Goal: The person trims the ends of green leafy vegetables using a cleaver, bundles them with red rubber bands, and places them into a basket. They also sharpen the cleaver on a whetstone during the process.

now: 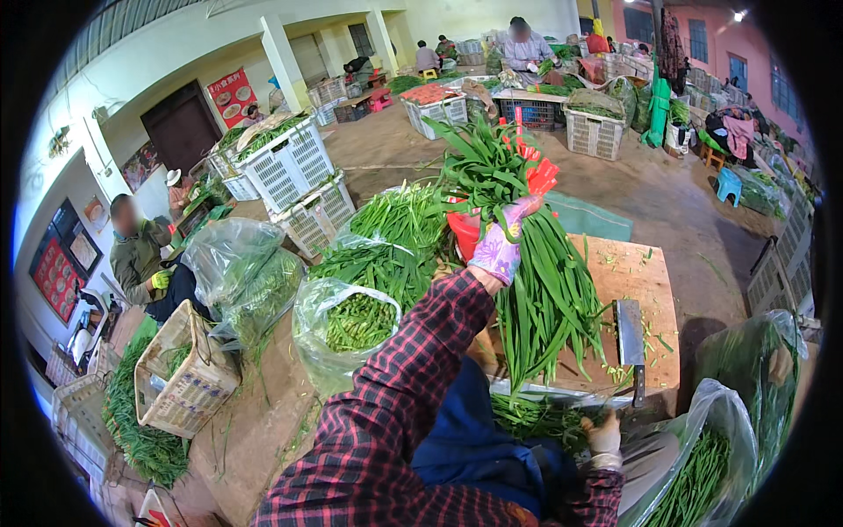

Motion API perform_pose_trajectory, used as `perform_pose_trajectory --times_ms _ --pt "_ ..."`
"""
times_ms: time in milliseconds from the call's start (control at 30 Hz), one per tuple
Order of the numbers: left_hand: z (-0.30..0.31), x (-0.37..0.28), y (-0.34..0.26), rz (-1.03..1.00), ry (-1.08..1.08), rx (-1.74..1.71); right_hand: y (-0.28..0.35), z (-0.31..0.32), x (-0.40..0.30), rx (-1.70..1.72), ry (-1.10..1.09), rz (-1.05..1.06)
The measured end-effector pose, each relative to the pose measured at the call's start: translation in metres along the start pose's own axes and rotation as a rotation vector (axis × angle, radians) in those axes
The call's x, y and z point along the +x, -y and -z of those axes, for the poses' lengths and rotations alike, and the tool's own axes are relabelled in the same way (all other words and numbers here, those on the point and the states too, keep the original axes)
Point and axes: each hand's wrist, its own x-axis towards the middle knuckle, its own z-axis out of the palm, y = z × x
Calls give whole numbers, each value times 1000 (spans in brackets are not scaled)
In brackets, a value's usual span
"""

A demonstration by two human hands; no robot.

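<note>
My left hand (pixel 504 247), in a purple flowered glove, is closed around a large bunch of long flat green leaves, apparently garlic chives (pixel 550 296). The bunch hangs over a wooden board (pixel 658 290). Red printed strips (pixel 541 176) and a red container (pixel 464 232) are just behind that hand. A cleaver (pixel 629 332) with a dark handle lies on the board among cut stem bits. Low at the right, my right hand (pixel 602 436), in a pale glove, is beside loose greens (pixel 537 416) below the board's near edge; its fingers look apart and nothing shows in them.
Plastic bags of greens stand at left (pixel 346 329) and at lower right (pixel 698 461). A plastic crate (pixel 191 375) sits further left, near a seated person (pixel 141 257). Stacked white crates (pixel 290 165) stand ahead at left. Another person (pixel 527 53) works at the back.
</note>
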Motion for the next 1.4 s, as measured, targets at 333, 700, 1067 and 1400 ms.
perform_pose_trajectory --times_ms 333,700,1067,1400 --pt "30 39 38 -110 98 286 113 25 7 747 70 332" --pt "-5 17 7 -145 -148 221 81 6 -1 673 -163 112" --pt "-6 48 16 -122 -194 172 150 2 -8 418 36 296" --pt "5 51 12 -34 -203 81 33 -66 -14 -56 54 29"
